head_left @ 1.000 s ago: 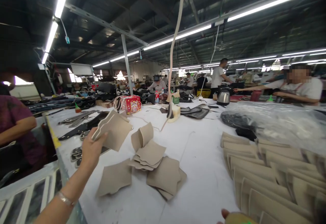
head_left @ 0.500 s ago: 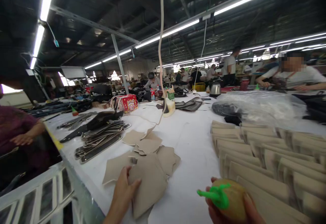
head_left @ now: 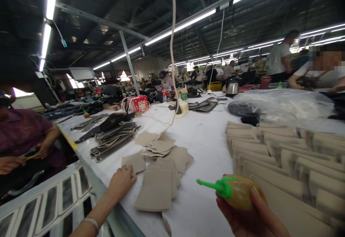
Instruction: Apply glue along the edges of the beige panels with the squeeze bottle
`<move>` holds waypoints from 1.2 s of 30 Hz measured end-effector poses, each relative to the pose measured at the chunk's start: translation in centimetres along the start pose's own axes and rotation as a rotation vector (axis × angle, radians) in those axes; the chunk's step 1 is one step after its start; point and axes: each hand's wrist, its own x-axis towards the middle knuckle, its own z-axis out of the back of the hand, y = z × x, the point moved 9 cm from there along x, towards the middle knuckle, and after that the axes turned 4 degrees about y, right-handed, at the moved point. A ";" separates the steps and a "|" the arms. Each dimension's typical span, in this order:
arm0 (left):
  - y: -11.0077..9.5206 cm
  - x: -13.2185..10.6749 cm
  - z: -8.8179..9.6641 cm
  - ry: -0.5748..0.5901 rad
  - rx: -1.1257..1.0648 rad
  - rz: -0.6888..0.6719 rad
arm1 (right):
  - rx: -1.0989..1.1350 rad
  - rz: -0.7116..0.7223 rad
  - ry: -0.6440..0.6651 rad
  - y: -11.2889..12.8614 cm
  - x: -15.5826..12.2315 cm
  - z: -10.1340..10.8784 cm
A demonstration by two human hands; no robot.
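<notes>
In my right hand [head_left: 242, 208] is a rounded, amber-coloured glue bottle [head_left: 242, 192], its green nozzle pointing left over the white tabletop. My left hand [head_left: 122, 181] is at the near left edge of the table, fingers together on the near edge of a flat beige piece [head_left: 134, 162]; its thumb is hidden. Just right of that hand, a fanned stack of beige pieces [head_left: 155, 188] lies on the table, with more loose beige pieces [head_left: 161, 143] behind it.
Overlapping rows of beige pieces [head_left: 269, 172] cover the right side. Dark straps [head_left: 115, 140] are piled at left. A cable [head_left: 172, 43] hangs down to the table. Framed dark strips [head_left: 51, 204] lie lower left. A co-worker in purple [head_left: 29, 133] sits at left.
My left hand has moved left from the front stack to the beige piece beside it. The front stack lies differently. The glue bottle has tilted, its nozzle reaching further left and up.
</notes>
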 end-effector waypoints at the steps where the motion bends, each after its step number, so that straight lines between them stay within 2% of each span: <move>1: -0.1 -0.1 0.2 -0.001 0.011 -0.010 | 0.004 0.007 -0.004 0.2 -0.2 -0.3; 3: 0.3 -0.1 1.0 -0.010 0.023 -0.021 | -0.004 0.036 0.007 0.8 -1.0 -1.3; 5: 1.3 -0.2 2.6 -0.051 0.017 -0.016 | -0.022 0.088 0.034 2.0 -2.0 -2.4; 6: 1.9 -0.2 3.8 -0.089 0.009 -0.003 | -0.026 0.125 0.044 2.8 -2.6 -2.7; 9: 2.9 -0.8 8.7 -0.318 -0.145 0.039 | -0.040 0.245 0.005 5.5 -4.3 -2.5; 11: 0.6 -2.1 11.4 -0.403 -0.378 -0.134 | -0.045 0.312 -0.071 7.1 -5.5 -1.4; 13: -3.9 -4.2 13.0 -0.352 -0.638 -0.404 | -0.049 0.354 -0.168 8.2 -6.7 -0.1; 16: -13.0 -9.1 12.8 -0.118 -0.759 -0.810 | -0.059 0.380 -0.311 9.0 -8.6 1.7; 18: -18.3 -12.2 11.4 0.042 -0.754 -0.997 | -0.079 0.388 -0.337 9.4 -9.5 2.3; 19: -20.4 -13.5 10.6 0.101 -0.715 -1.078 | -0.094 0.392 -0.329 9.6 -9.9 2.3; 21: -23.3 -14.6 9.1 0.162 -0.599 -1.173 | -0.128 0.402 -0.298 9.9 -10.5 2.4; 23: -24.8 -14.1 8.2 0.171 -0.454 -1.206 | -0.158 0.414 -0.272 10.2 -11.1 2.5; 25: -25.6 -12.9 8.1 0.162 -0.332 -1.189 | -0.183 0.419 -0.247 10.1 -11.4 2.4; 28: -26.6 -11.8 8.9 0.185 -0.289 -1.062 | -0.198 0.427 -0.247 9.7 -11.8 2.4; 31: -28.1 -13.9 8.4 0.330 -0.385 -0.880 | -0.205 0.435 -0.263 9.3 -11.9 2.6; 33: -29.3 -16.3 7.0 0.437 -0.404 -0.782 | -0.224 0.435 -0.273 9.3 -11.9 3.0; 36: -30.4 -18.9 5.1 0.493 -0.361 -0.715 | -0.279 0.436 -0.291 9.6 -12.1 3.7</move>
